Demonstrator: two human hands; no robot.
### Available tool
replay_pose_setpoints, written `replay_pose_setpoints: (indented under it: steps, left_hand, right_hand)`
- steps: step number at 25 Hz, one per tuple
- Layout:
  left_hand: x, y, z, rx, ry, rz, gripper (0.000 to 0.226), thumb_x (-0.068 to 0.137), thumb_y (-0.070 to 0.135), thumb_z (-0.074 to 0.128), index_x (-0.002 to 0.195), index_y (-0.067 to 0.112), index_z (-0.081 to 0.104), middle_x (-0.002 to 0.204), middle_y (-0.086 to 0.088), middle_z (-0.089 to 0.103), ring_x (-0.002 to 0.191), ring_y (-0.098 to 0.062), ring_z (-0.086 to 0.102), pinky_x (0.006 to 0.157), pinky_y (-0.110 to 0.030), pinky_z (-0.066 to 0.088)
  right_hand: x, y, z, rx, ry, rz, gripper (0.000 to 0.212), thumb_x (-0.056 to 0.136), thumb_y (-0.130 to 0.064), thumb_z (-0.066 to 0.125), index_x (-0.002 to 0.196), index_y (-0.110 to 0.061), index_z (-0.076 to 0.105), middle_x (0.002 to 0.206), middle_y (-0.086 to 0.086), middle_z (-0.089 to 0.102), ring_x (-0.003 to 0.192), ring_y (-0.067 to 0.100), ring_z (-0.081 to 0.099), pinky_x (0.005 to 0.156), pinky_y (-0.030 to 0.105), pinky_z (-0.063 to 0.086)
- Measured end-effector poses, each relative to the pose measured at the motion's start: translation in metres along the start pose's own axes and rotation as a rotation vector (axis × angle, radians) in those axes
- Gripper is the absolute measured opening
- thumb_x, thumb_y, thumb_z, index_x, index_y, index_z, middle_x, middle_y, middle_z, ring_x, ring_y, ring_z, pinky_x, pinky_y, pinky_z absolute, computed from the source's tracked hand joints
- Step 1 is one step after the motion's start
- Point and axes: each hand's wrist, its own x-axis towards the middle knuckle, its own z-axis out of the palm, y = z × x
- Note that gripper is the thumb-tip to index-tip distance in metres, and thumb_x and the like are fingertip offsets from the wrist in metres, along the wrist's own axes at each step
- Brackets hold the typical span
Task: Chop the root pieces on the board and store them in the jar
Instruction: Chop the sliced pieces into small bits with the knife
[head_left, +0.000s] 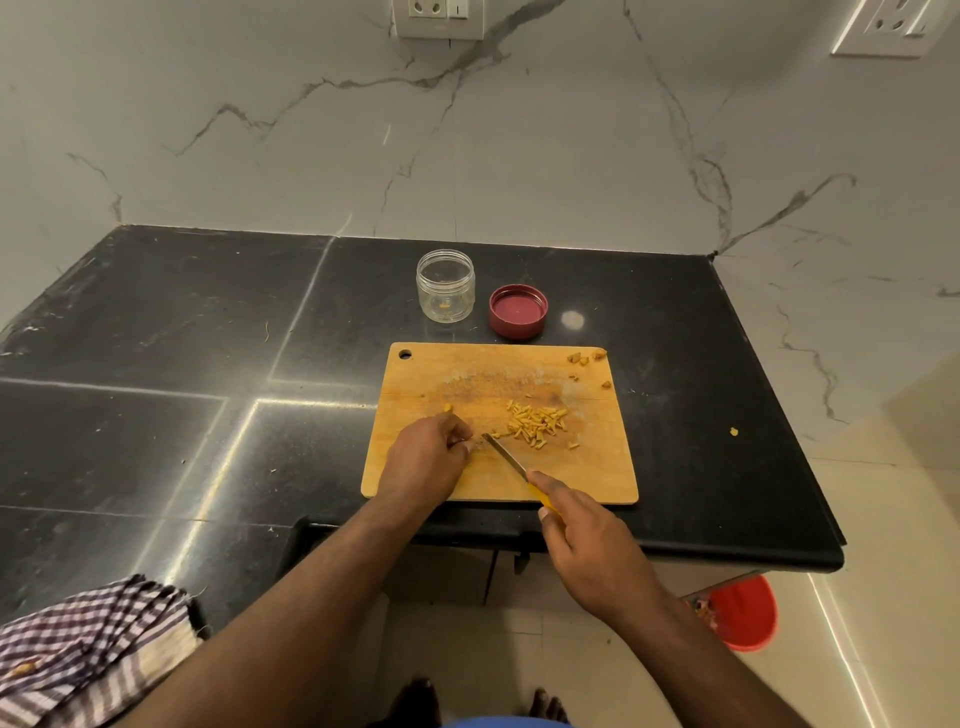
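Note:
A wooden cutting board (467, 374) lies on the black counter. A heap of yellow chopped root sticks (535, 423) sits near its middle, and a few peel scraps (587, 358) lie at its far right corner. My left hand (426, 457) rests on the board with curled fingers and holds a small yellow root piece (448, 409) at its fingertips. My right hand (587, 551) grips a yellow-handled knife (506, 454), whose blade tip points at the left hand. An open clear jar (445, 286) stands behind the board, with its red lid (518, 310) upturned beside it.
A checked cloth (88, 649) lies on the counter at the near left. One stray root bit (733, 431) sits on the counter to the right of the board. A red bin (743, 613) stands on the floor below the counter edge. Marble walls close the back and right.

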Motion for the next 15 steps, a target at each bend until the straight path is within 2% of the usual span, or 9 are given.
replay_pose_setpoints:
  steps: [2,5,9,13,15]
  left_hand:
    - [0.000,-0.005,0.000,0.016,-0.006,0.002,0.021,0.094,0.026,0.069,0.114,0.023,0.072,0.105,0.006,0.069,0.099,-0.013,0.062,0.087,-0.033,0.054]
    - [0.000,-0.007,0.001,0.034,0.000,0.021,0.024,0.092,0.021,0.071,0.116,0.020,0.074,0.109,0.004,0.072,0.099,-0.012,0.063,0.089,-0.033,0.054]
    - [0.002,-0.002,0.005,0.055,0.010,0.058,0.022,0.091,0.025,0.071,0.113,0.022,0.075,0.108,0.004,0.072,0.097,-0.012,0.063,0.085,-0.031,0.054]
    - [0.004,0.000,0.007,0.068,0.007,0.072,0.026,0.090,0.024,0.072,0.116,0.021,0.075,0.110,0.003,0.071,0.099,-0.012,0.063,0.087,-0.031,0.054]
    - [0.004,-0.001,0.007,0.059,0.001,0.073,0.026,0.090,0.025,0.072,0.116,0.021,0.074,0.111,0.003,0.070,0.099,-0.011,0.062,0.087,-0.030,0.053]
  right_hand:
    - [0.000,0.004,-0.004,-0.008,0.048,0.037,0.046,0.103,-0.030,0.041,0.148,-0.040,0.034,0.121,-0.007,0.058,0.097,0.009,0.056,0.083,0.033,0.050]
    - [-0.002,0.005,-0.010,0.048,0.114,0.059,0.046,0.103,-0.028,0.043,0.148,-0.035,0.037,0.131,-0.009,0.056,0.106,0.004,0.052,0.087,0.023,0.045]
    - [-0.004,-0.006,-0.010,0.056,0.069,0.044,0.046,0.103,-0.029,0.042,0.149,-0.036,0.035,0.136,-0.008,0.054,0.103,-0.003,0.044,0.086,0.018,0.039]
    - [-0.006,-0.012,-0.010,0.060,0.043,0.059,0.049,0.104,-0.031,0.039,0.152,-0.034,0.028,0.140,-0.006,0.052,0.114,0.007,0.051,0.094,0.026,0.045]
    - [-0.008,-0.013,-0.012,0.057,0.031,0.071,0.050,0.104,-0.032,0.037,0.153,-0.035,0.024,0.138,-0.005,0.053,0.108,0.007,0.051,0.093,0.030,0.047]
